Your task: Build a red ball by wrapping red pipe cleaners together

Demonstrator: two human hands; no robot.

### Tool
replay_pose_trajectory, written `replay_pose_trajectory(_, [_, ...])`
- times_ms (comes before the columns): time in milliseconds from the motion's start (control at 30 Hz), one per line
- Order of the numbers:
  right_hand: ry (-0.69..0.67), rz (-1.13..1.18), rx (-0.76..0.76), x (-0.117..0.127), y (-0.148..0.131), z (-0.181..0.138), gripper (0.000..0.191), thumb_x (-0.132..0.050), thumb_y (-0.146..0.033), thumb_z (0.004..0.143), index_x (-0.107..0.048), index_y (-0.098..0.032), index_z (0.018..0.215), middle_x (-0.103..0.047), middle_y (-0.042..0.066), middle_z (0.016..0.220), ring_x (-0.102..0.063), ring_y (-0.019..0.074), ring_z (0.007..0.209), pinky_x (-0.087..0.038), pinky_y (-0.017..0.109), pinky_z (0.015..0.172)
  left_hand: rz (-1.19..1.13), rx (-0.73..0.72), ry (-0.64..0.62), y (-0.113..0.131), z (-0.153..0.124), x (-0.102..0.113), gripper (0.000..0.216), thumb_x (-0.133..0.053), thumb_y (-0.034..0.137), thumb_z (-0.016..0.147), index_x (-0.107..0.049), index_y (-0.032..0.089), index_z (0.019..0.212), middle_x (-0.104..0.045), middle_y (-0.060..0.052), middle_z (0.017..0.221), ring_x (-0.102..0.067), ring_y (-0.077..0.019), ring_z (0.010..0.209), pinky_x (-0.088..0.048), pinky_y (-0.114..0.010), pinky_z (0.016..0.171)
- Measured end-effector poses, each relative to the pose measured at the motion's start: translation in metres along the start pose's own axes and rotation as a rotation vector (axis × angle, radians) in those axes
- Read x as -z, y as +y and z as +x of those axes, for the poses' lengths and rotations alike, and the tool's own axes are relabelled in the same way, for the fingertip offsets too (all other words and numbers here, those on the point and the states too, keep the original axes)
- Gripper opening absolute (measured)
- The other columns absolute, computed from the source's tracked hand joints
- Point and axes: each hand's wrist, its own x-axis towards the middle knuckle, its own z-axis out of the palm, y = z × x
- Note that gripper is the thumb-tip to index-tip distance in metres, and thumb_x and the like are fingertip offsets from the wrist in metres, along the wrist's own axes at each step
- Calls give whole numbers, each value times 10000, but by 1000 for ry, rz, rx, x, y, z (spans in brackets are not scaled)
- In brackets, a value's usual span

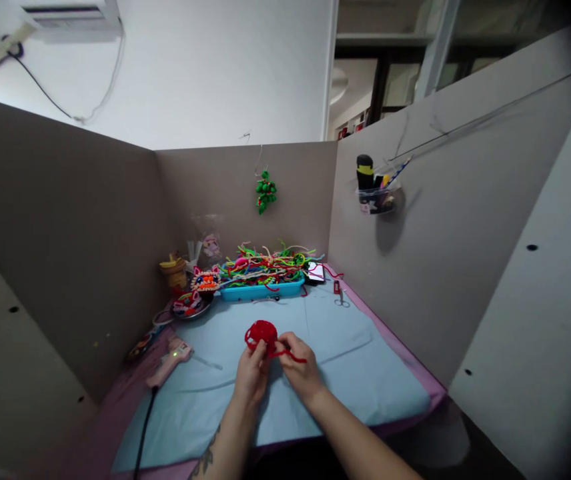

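Note:
Above the middle of the table, my left hand [253,373] pinches the lower edge of a round red piece [264,330] made of fuzzy pipe cleaner, with a loop standing out at its left side. My right hand [299,367] is closed beside it, fingers gripping a red pipe cleaner [293,357] whose free end sticks out to the right. Where the strand meets the round piece is hidden by my fingers. Both hands nearly touch each other.
A blue tray [263,291] heaped with coloured pipe cleaners stands at the back. Left lie a pink glue gun [170,363] with a black cord and a metal bowl [193,312] of fuzzy figures. Scissors [342,301] lie back right. Grey partitions [245,173] enclose the blue-covered table [365,393].

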Motion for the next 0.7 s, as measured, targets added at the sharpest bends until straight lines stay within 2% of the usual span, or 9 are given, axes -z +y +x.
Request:
replay_pose_trajectory(200, [73, 51, 18, -4, 2, -5, 150, -523, -204, 841, -671, -228, 830, -688, 25, 829, -608, 189, 820, -451, 293, 772, 41, 20, -8, 1, -3, -2, 356, -857, 314, 568, -735, 128, 846, -759, -88, 885, -696, -180, 813, -514, -270, 806])
replay_pose_trajectory(333, [121, 239, -152, -15, 5, -9, 150, -562, -272, 811, -702, -227, 845, -691, 39, 859, -625, 194, 833, -480, 310, 793, 57, 33, 7, 1, -2, -1, 363, -869, 314, 545, -735, 134, 831, -757, -92, 887, -692, -188, 827, -509, -274, 815])
replay_pose_trajectory(433, [136, 455, -315, -24, 7, -9, 169, -615, -317, 748, -718, -208, 826, -705, 51, 867, -636, 203, 839, -487, 330, 816, 57, 47, 13, 0, -1, -1, 379, -875, 298, 537, -737, 132, 849, -755, -101, 921, -687, -192, 856, -502, -270, 825])
replay_pose_trajectory(500, [159, 583, -364, -28, 8, -7, 182, -658, -335, 696, -718, -185, 778, -708, 56, 852, -634, 206, 828, -488, 333, 809, 50, 61, -6, -1, -1, -1, 382, -872, 294, 544, -739, 125, 860, -753, -111, 935, -683, -197, 875, -497, -275, 839])
replay_pose_trajectory(600, [164, 707, -423, -29, 8, -4, 181, -712, -346, 626, -690, -172, 670, -692, 33, 733, -614, 186, 728, -485, 319, 746, 39, 76, -24, -2, -1, 1, 370, -865, 278, 562, -736, 121, 871, -752, -111, 932, -681, -197, 873, -489, -286, 851])
replay_pose_trajectory(700, [111, 818, -494, -26, 5, -4, 205, -743, -361, 584, -658, -176, 604, -650, 1, 586, -581, 163, 614, -472, 307, 683, 45, 80, -26, -4, 1, 3, 356, -855, 266, 581, -728, 111, 876, -748, -114, 919, -682, -197, 847, -486, -294, 848])
